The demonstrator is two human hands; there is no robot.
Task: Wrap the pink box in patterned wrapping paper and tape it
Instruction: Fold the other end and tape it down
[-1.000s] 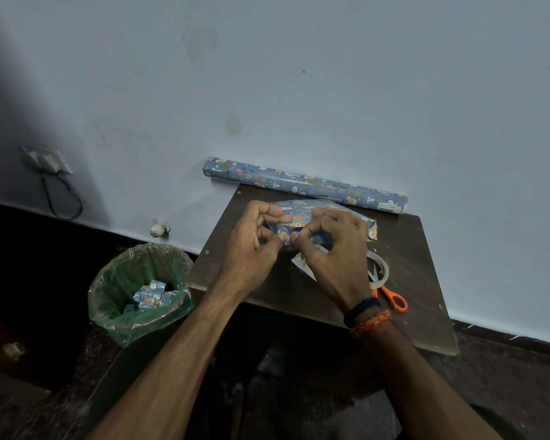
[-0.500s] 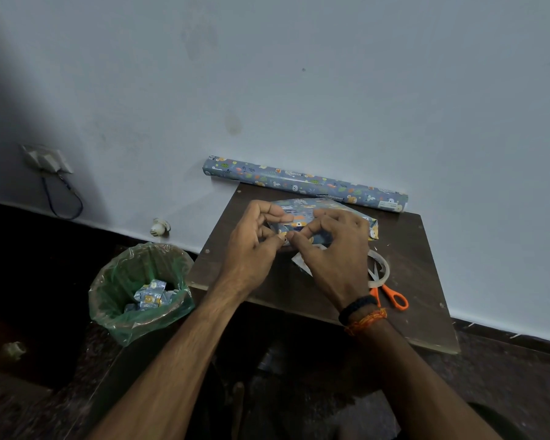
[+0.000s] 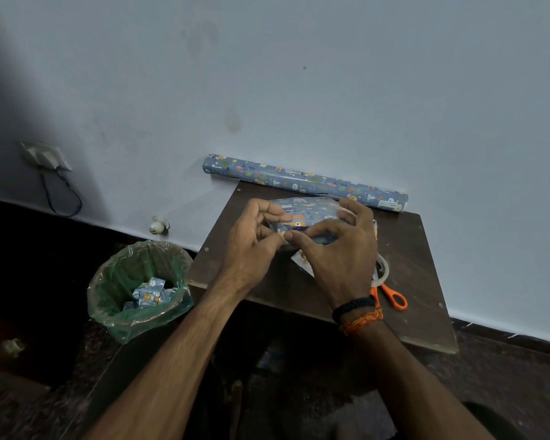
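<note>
Your left hand (image 3: 251,239) and right hand (image 3: 337,249) both pinch paper fold on wrapped box (image 3: 305,214), mid-worktop (image 3: 419,281), pinning flap for tape (image 3: 382,270).

From my feed the room is dim; the wall (image 3: 331,90) is evenly lit, darkening at the left corner. Floor edges smear and bend from the wide lens.

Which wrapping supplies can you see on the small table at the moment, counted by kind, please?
Wrapped box, held by left hand and right hand: 1
Paper roll: 1
Tape roll: 1
Scissors: 1
Total: 4 things on the table
</note>
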